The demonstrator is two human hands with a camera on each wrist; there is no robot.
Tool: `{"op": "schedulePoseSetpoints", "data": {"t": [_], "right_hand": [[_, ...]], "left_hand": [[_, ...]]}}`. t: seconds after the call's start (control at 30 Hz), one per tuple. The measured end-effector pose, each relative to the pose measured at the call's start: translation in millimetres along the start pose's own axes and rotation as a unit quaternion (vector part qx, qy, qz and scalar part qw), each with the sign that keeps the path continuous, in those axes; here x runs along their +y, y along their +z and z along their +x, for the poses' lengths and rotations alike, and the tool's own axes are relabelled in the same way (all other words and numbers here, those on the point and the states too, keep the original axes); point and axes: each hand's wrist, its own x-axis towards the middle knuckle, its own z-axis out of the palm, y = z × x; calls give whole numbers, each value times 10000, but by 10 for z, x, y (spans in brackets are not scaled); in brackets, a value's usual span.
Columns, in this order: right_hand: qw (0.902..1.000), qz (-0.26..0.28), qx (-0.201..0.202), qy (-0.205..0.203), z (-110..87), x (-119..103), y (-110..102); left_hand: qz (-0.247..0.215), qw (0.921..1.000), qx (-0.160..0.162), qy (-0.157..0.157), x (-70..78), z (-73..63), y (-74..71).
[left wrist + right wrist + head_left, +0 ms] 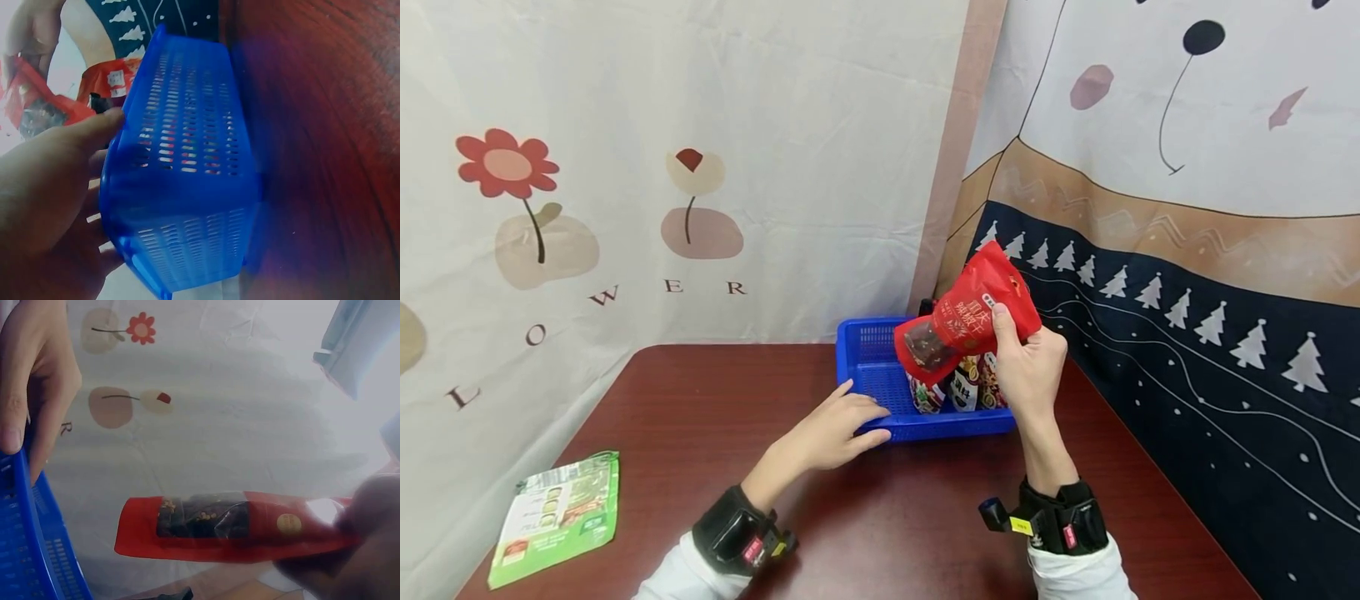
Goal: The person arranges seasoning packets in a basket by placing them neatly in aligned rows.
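Note:
My right hand holds up a red food pouch by its top end, thumb on the printed face, above the blue plastic basket. A clear window in the pouch shows dark contents; the pouch tilts with its bottom end to the left. My left hand holds the basket's rim near its front left corner. The left thumb lies along the outer side and the fingers reach over inside. Several small packets stand in the basket's right part, partly covered by the pouch.
A green and white pouch lies flat on the left of the brown table. A dark top pokes up behind the red pouch. Printed cloths hang behind the table and along its right side.

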Motion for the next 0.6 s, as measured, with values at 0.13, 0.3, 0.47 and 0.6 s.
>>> {"op": "schedulePoseSetpoints", "data": {"t": [0.13, 0.3, 0.47, 0.6], "right_hand": [[9999, -141, -2, 3, -17, 4, 40], [9994, -348, -66, -41, -50, 32, 112], [9980, -593, -117, -172, -68, 97, 231], [9946, -901, -302, -428, -45, 162, 356]], "left_hand": [[49, 10000, -4, -69, 21, -18, 25], [73, 9999, 83, -49, 23, -51, 63], [89, 9997, 213, -39, 20, -67, 89], [87, 9996, 260, -65, 26, -63, 105]]}}
